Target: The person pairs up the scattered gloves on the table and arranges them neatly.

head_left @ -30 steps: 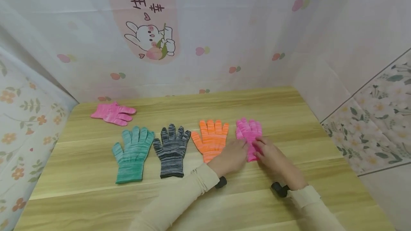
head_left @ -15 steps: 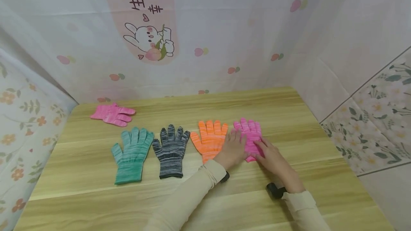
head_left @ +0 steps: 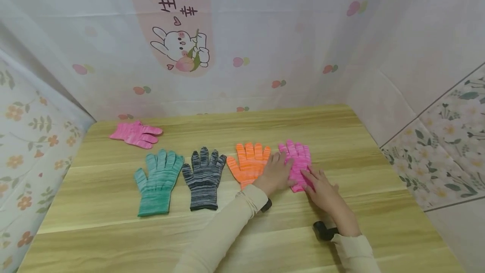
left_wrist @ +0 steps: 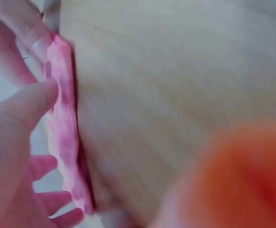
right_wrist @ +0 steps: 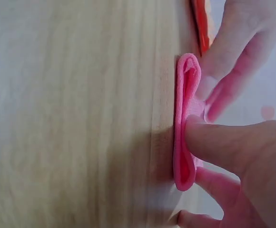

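A pink knitted glove (head_left: 299, 161) lies flat on the table, fingers pointing away from me. My left hand (head_left: 275, 172) rests on its left side with fingers extended, partly covering the orange glove (head_left: 248, 163) beside it. On the right edge of the pink glove, near the cuff, my right hand (head_left: 321, 189) rests with fingers spread. The right wrist view shows the folded cuff opening (right_wrist: 187, 123) end-on, with a thumb touching its upper side. The left wrist view shows the pink glove (left_wrist: 65, 123) edge-on, with fingers touching it.
To the left lie a grey-black glove (head_left: 204, 178) and a teal glove (head_left: 157, 182), both with fingers pointing away. Another pink glove (head_left: 136, 134) lies sideways at the back left. A printed curtain (head_left: 288, 41) hangs behind the wooden table (head_left: 125, 243).
The pink glove's fingers and thumb have been spread flat. My left hand has shifted upward onto its left side, its fingers straightening; my right hand has moved slightly outward.
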Demonstrator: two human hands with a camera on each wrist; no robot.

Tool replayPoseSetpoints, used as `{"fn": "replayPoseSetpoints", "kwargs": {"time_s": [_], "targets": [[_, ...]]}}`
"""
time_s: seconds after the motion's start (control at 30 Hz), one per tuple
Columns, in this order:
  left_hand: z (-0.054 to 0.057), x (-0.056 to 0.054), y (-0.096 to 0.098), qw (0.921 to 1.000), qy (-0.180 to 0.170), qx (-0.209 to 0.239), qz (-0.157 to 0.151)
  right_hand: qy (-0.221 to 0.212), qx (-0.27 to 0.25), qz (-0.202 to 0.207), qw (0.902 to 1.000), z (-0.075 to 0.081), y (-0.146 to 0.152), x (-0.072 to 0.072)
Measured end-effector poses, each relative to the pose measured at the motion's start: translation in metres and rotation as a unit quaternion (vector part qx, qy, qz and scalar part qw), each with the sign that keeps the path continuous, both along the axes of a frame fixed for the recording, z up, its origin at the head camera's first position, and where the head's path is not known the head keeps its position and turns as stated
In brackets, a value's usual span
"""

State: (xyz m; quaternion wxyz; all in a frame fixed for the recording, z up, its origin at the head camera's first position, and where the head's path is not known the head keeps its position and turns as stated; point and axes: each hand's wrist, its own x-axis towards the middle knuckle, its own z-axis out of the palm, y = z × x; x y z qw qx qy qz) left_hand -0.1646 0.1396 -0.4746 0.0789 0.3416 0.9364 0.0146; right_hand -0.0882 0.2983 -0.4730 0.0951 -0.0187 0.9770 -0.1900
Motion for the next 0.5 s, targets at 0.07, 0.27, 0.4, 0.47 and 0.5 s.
{"fn": "replayPoseSetpoints", "kwargs": {"time_s": [0.07,0.27,0.4,0.47,0.5], "targets": [[0.002,-0.006,-0.006,0.9997,-0.003,0.02,-0.011,-0.002,-0.001,-0.002,1.0,-0.001,0.001,0.0],[0.02,-0.046,-0.06,0.9886,0.008,0.149,0.017,0.0,-0.012,-0.012,0.9999,-0.002,0.002,0.0],[0.029,-0.08,-0.126,0.9693,-0.005,0.223,0.102,-0.006,-0.017,-0.011,0.9998,-0.003,0.002,0.0],[0.031,-0.096,-0.164,0.9607,-0.002,0.232,0.152,-0.007,-0.017,-0.011,0.9998,-0.003,0.002,0.0],[0.031,-0.103,-0.184,0.9553,-0.002,0.238,0.175,-0.006,-0.018,-0.011,0.9998,-0.003,0.002,0.001]]}}
